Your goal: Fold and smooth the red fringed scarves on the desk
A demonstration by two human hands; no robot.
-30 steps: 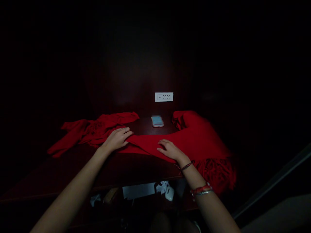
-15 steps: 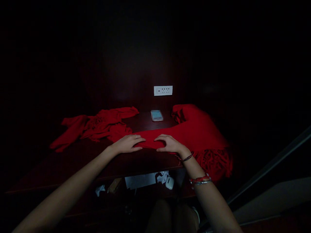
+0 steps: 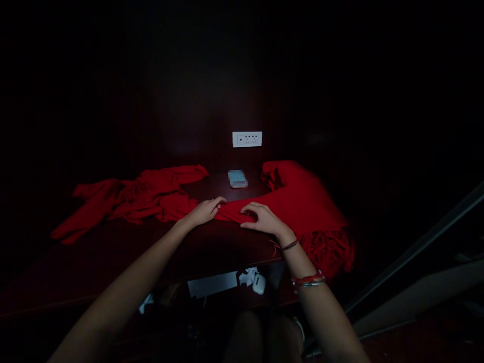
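Observation:
A red fringed scarf (image 3: 306, 201) lies across the dark desk, wide and spread at the right, narrow and bunched in the middle, crumpled at the left. My left hand (image 3: 206, 210) is closed on the narrow middle part, its fingers over the cloth; the fingertips are partly hidden. Just to the right, my right hand (image 3: 264, 219) rests at the same strip with fingers curved over it and the thumb apart, toward the near edge. Red cloth shows in the gap between the two hands. Fringe (image 3: 327, 249) hangs at the right end.
A phone (image 3: 238, 179) with a blurred screen lies behind the scarf, below a white wall socket (image 3: 247, 139). On a lower shelf are a white sheet (image 3: 212, 284), crumpled paper (image 3: 248, 276) and a white earphone case (image 3: 259, 284). The surroundings are very dark.
My left hand has moved right along the scarf, closer to my right hand, and the middle strip has become narrower. My right hand has stayed nearly in place. The view has shifted slightly.

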